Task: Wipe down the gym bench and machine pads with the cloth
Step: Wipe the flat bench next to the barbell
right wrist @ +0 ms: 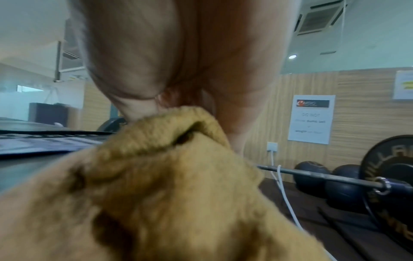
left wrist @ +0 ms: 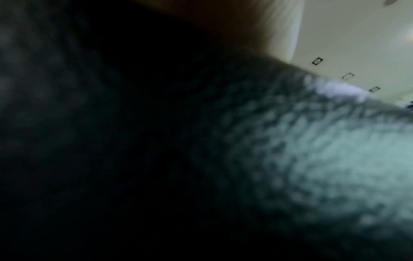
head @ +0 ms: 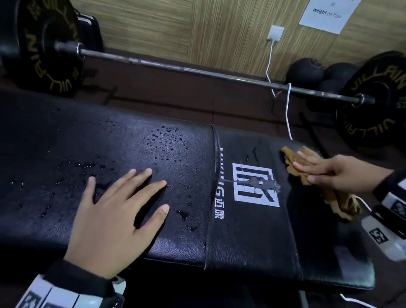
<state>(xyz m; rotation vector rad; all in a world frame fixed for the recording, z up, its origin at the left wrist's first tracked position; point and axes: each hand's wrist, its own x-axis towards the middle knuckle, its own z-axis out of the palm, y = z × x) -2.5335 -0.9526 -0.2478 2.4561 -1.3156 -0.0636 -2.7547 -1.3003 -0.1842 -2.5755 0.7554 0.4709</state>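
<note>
Gym: barbell point(head: 209, 74), bench point(head: 61, 157), medicine balls point(head: 307, 71).

Under our right hand point(head: 338, 173) part of the cloth point(head: 302, 165) is covered, so we cannot see the bench point(head: 92, 135) it presses. Our left wrist view is dark and blurred; no fingers show there. The notice point(head: 331, 6) above is cut off at the top edge.
</note>
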